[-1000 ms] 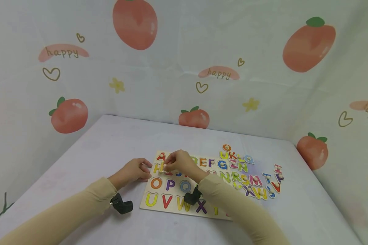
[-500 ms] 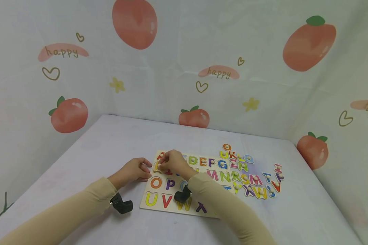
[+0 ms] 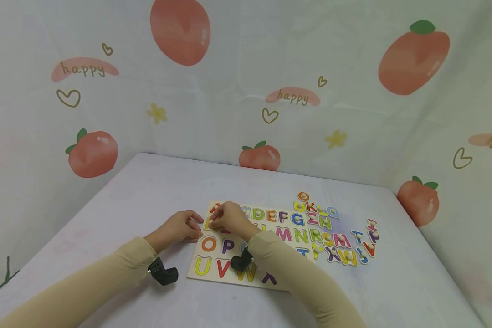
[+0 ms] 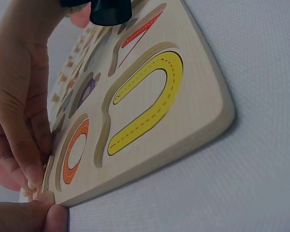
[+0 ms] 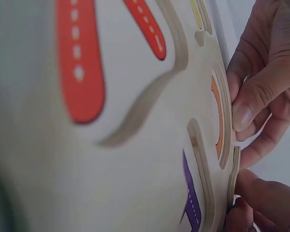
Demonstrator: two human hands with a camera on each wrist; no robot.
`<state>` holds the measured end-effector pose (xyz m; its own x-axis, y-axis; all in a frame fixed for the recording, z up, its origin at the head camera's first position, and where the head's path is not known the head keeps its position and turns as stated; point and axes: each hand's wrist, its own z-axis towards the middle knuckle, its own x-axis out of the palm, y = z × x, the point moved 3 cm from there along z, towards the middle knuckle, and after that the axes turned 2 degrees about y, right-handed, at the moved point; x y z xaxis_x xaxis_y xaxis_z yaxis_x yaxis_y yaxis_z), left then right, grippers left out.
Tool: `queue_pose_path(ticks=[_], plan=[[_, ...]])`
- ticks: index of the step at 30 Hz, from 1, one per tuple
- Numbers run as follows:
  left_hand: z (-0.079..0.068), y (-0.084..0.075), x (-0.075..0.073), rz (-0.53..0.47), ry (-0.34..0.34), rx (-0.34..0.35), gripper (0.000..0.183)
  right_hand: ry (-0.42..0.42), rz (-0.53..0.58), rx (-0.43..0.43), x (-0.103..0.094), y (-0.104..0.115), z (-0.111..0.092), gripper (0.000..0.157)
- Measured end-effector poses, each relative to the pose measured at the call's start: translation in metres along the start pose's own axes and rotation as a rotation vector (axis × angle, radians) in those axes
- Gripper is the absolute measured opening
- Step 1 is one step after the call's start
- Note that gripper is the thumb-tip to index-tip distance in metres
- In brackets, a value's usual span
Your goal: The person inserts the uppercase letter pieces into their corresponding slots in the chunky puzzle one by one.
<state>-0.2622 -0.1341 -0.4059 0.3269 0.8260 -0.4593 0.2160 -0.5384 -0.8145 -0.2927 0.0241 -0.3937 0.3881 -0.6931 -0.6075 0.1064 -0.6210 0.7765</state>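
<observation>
A wooden alphabet puzzle board (image 3: 235, 255) with coloured letter recesses lies on the table. My right hand (image 3: 231, 217) pinches a small wooden letter piece over the start of the second row, below the red A. Edge-on, that piece (image 5: 234, 169) shows against the board in the right wrist view; its letter face is hidden. My left hand (image 3: 180, 228) touches the board's left edge, fingers loosely bent, with the thumb (image 5: 244, 116) by the orange O recess. Close by in the left wrist view are the orange O recess (image 4: 77, 152) and the yellow U recess (image 4: 169, 87).
Loose letter pieces lie scattered at the board's right, among them a pink M (image 3: 341, 240), a yellow W (image 3: 347, 258) and a red V (image 3: 369, 249). An orange O piece (image 3: 303, 197) lies behind them. A fruit-print cloth (image 3: 213, 118) hangs behind the white table (image 3: 160, 182).
My right hand has moved slightly left with the letter piece, from beside the H recess to over it. The left hand has stayed at the board's edge.
</observation>
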Motion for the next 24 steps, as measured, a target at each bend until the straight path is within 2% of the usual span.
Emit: queue_pose_path(ticks=[14,19,24], plan=[[0.001,0.001,0.0,0.002,-0.009,-0.015,0.037,0.023,-0.05,-0.008,0.0,0.002,0.002,0.01],[0.002,0.002,0.0,-0.003,-0.013,-0.016,0.037,0.037,-0.106,-0.025,-0.003,0.001,0.003,0.016],[0.001,0.001,0.0,0.008,-0.008,-0.015,0.038,0.057,-0.065,-0.003,-0.013,-0.003,-0.002,0.02]])
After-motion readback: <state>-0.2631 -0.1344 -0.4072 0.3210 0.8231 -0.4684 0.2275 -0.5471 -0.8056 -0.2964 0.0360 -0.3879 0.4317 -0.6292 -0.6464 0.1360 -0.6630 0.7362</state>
